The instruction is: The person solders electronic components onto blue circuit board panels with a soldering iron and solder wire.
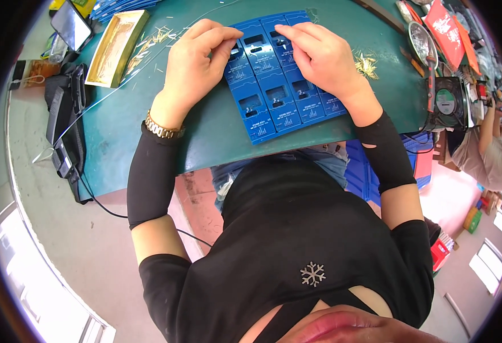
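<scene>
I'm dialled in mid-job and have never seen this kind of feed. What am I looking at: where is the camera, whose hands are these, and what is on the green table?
There is no machine here. The one picture comes from a wide fisheye camera worn on a person's head, looking down, so straight edges bend and the person's black top fills the lower part.

The two bare hands are the wearer's own. The left hand, with a gold watch at the wrist, and the right hand both press their fingertips on a row of blue cards lying flat on the green table. Neither hand lifts anything.

To the left lie a gold tray and scattered thin gold pins; more pins lie to the right, beside a small fan. Another person sits at the far right edge.
</scene>
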Demonstrator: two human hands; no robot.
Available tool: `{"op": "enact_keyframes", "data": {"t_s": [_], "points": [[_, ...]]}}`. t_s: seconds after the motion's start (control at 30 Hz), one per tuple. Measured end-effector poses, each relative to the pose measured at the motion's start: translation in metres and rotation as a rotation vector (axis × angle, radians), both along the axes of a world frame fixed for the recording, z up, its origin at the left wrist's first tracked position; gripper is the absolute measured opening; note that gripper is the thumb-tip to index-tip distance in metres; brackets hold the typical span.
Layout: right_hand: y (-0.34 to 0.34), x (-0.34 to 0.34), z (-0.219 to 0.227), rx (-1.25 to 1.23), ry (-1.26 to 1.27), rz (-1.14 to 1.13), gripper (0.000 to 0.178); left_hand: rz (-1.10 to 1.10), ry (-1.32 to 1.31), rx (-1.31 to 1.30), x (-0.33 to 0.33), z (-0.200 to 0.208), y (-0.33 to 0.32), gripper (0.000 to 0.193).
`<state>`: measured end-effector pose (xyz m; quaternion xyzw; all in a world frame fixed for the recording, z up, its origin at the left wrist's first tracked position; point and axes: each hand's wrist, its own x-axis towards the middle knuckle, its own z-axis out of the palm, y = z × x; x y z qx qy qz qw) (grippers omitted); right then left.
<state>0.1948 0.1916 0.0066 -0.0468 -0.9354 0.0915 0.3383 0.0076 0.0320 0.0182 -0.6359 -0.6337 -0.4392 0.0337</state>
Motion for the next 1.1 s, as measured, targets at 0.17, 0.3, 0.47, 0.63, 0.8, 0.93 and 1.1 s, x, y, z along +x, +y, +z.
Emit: {"op": "enact_keyframes", "data": {"t_s": [0.17,0.3,0.47,0.63,0.8,0.93,1.1], "points": [[0.003,0.002,0.0,0.045,-0.054,0.032,0.026,0.013,-0.04,-0.081,0.004,0.002,-0.002,0.013],[0.003,-0.001,0.0,-0.057,0.006,0.01,0.023,0.004,-0.026,-0.065,0.002,0.002,-0.001,0.013],[0.025,-0.011,0.009,-0.269,-0.055,-0.024,0.018,0.003,-0.021,-0.042,0.001,0.003,0.0,0.012],[0.041,-0.022,0.012,-0.264,-0.247,0.142,0.016,0.017,-0.043,-0.068,0.001,0.004,-0.002,0.012],[0.029,-0.025,0.005,0.091,-0.232,0.031,0.008,0.024,-0.036,-0.039,-0.001,0.003,0.0,0.012],[0.027,-0.023,-0.002,0.113,-0.155,0.054,0.01,0.023,-0.021,-0.022,-0.002,0.004,-0.001,0.012],[0.027,-0.017,0.006,-0.32,-0.023,0.125,0.009,0.021,-0.019,-0.025,-0.001,0.007,-0.002,0.013]]}}
